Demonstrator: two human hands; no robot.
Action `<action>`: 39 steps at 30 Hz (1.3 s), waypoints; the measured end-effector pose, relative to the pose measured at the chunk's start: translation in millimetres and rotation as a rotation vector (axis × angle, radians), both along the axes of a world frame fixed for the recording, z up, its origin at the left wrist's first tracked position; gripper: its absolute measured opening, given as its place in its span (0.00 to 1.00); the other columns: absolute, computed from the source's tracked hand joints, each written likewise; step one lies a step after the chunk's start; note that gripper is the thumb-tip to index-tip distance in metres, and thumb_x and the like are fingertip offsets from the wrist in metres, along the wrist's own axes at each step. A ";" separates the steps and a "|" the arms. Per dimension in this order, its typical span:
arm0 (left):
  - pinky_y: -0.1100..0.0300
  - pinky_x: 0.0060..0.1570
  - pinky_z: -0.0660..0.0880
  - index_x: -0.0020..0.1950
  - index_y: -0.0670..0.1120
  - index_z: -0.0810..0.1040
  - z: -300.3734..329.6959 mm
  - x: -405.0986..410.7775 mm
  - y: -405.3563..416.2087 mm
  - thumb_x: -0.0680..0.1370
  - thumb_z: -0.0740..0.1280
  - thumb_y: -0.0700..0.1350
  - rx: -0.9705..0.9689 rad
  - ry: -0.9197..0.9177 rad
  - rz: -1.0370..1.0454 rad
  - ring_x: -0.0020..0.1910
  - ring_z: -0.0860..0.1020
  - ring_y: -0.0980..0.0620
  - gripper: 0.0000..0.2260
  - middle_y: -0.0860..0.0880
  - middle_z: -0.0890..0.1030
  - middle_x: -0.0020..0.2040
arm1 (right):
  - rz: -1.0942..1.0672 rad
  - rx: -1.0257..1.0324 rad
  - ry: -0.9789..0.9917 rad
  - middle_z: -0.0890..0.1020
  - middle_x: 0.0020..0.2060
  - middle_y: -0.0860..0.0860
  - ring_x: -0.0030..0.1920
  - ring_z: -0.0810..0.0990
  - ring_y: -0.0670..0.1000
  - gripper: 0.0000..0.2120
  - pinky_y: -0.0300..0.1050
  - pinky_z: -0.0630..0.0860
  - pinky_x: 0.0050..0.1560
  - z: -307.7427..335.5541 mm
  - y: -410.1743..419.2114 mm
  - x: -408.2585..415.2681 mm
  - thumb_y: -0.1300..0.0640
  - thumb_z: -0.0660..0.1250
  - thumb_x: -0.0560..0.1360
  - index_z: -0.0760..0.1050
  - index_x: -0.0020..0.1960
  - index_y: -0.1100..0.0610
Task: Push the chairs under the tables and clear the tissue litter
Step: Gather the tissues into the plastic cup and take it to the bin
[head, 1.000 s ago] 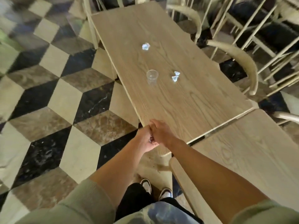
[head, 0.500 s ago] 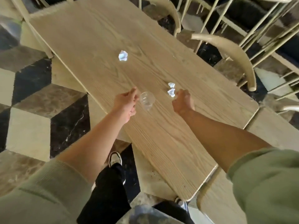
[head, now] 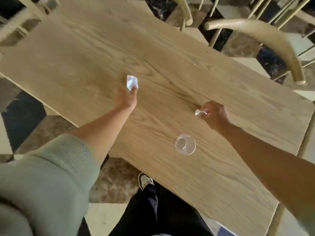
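Observation:
A crumpled white tissue (head: 131, 81) lies near the middle of the light wooden table (head: 170, 48). My left hand (head: 127, 97) reaches over the table, and its fingertips touch the near edge of that tissue without closing on it. Farther right, my right hand (head: 214, 113) is closed around a small tissue scrap (head: 198, 112) that sticks out from its fingers just above the tabletop. Two pale wooden chairs with curved backs (head: 265, 36) stand along the table's far right side, pulled out from it.
A clear plastic cup (head: 185, 146) stands on the table between my forearms. A second table (head: 289, 223) adjoins at the lower right. The floor (head: 20, 116) is black, beige and brown tile. My shoes and dark trousers (head: 146, 181) are at the table's near edge.
My left hand left the cup and reached forward to the far tissue. My right hand closed on the small tissue pieces. I have leaned further over the table.

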State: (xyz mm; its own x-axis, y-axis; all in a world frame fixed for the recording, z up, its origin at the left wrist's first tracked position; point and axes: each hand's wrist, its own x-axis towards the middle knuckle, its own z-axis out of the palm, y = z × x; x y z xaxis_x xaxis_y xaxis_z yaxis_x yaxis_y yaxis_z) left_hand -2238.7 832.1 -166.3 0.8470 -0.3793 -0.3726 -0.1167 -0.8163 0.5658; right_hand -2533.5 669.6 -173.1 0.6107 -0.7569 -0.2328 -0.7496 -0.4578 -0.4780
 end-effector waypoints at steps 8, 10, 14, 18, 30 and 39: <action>0.44 0.57 0.72 0.62 0.35 0.76 -16.3 50.3 -42.6 0.83 0.63 0.49 0.154 -0.256 -0.303 0.60 0.77 0.31 0.17 0.32 0.81 0.60 | -0.063 0.100 -0.062 0.80 0.39 0.47 0.40 0.79 0.50 0.04 0.45 0.74 0.43 4.0 -8.3 10.5 0.59 0.74 0.70 0.84 0.45 0.54; 0.47 0.55 0.72 0.56 0.36 0.81 -19.7 43.4 -37.4 0.83 0.62 0.44 0.166 -0.237 -0.320 0.58 0.78 0.32 0.13 0.32 0.82 0.57 | -0.171 0.159 -0.069 0.81 0.37 0.45 0.36 0.79 0.47 0.04 0.41 0.75 0.39 4.6 -6.6 10.0 0.58 0.75 0.70 0.83 0.44 0.51; 0.57 0.32 0.72 0.37 0.41 0.80 4.0 12.6 -31.0 0.76 0.65 0.42 0.068 -0.011 -0.256 0.40 0.83 0.39 0.09 0.38 0.85 0.41 | -0.282 0.352 -0.177 0.83 0.29 0.48 0.26 0.82 0.49 0.08 0.38 0.74 0.25 16.1 15.4 10.0 0.61 0.77 0.70 0.78 0.40 0.52; 0.68 0.18 0.61 0.36 0.50 0.67 35.3 -39.0 -12.7 0.72 0.61 0.35 -0.236 0.346 -0.024 0.17 0.72 0.51 0.11 0.43 0.83 0.35 | -0.332 0.336 -0.313 0.84 0.29 0.49 0.27 0.83 0.51 0.06 0.45 0.81 0.30 41.0 53.9 5.2 0.58 0.78 0.71 0.82 0.40 0.54; 0.61 0.32 0.69 0.44 0.49 0.80 104.2 -145.5 41.2 0.84 0.59 0.54 -0.340 0.641 -0.399 0.32 0.74 0.58 0.15 0.54 0.80 0.40 | -0.260 0.093 -0.211 0.82 0.37 0.45 0.37 0.79 0.44 0.05 0.41 0.75 0.41 84.5 170.7 -20.1 0.51 0.78 0.72 0.85 0.44 0.51; 0.57 0.33 0.68 0.43 0.40 0.79 109.7 -166.6 49.5 0.76 0.56 0.34 -0.286 0.952 -0.095 0.37 0.74 0.47 0.12 0.42 0.80 0.43 | -0.268 0.121 -0.218 0.72 0.58 0.48 0.56 0.74 0.45 0.34 0.43 0.73 0.56 76.0 179.3 -32.1 0.49 0.78 0.69 0.71 0.72 0.49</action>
